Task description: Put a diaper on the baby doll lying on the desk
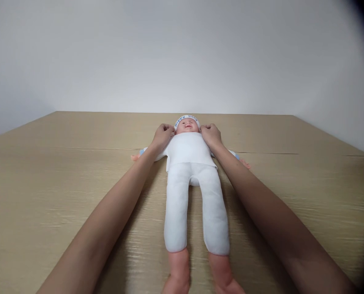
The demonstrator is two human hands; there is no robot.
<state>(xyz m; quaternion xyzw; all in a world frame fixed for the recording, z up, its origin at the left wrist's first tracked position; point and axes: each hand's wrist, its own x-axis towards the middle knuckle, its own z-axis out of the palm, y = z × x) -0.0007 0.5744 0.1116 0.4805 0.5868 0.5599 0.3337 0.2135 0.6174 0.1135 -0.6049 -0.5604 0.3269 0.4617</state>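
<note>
Both arms reach straight forward, nearly parallel, bare to the elbow and beyond. The left hand [163,134] is curled, fingers folded in, knuckles up. The right hand [210,134] mirrors it, also closed in a pinching grip. The wrists bend slightly inward toward each other.

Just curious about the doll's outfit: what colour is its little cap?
The cap is white with blue lettering across the band, seen in the head view.

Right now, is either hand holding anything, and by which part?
Both are: the left hand and right hand each pinch the white garment at the shoulders of the baby doll lying face-up on the wooden table.
</note>
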